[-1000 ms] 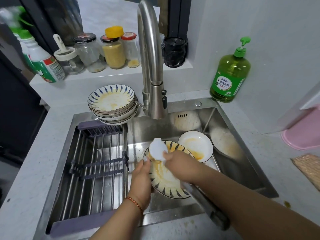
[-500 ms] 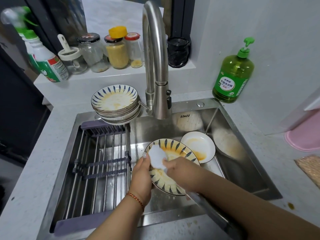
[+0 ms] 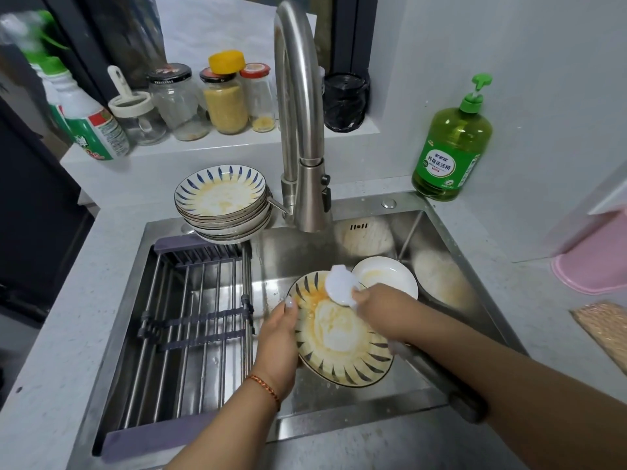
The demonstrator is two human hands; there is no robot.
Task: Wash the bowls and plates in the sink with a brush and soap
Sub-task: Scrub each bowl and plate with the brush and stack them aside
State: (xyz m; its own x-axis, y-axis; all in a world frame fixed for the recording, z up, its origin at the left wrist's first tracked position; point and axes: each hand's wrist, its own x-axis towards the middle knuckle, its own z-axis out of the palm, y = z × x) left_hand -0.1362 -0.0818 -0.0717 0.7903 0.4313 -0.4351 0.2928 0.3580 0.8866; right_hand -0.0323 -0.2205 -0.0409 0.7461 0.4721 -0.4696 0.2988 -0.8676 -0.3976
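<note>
The left hand grips the left rim of the plate, thumb over the edge, holding it tilted above the sink floor. The right hand is curled round a white brush whose head rests on the plate's upper rim. Yellow residue and a pale soapy patch cover the plate's middle.

Room is tight on the left: the rack spans that half of the basin, its right bar just beside the left hand. Behind the plate, a white bowl touches or nearly touches its far rim, under the right hand. The faucet spout hangs above and behind the brush, with open space between them. The sink's right wall slopes close past the bowl, showing reflections of dishes. The front sink edge runs under both forearms.

A stack of soiled patterned plates sits on the back left corner of the sink rim, beside the faucet base. The soap bottle stands on the counter at the back right corner, well apart from the hands. Jars and a spray bottle line the ledge behind. A pink item lies at the far right.
</note>
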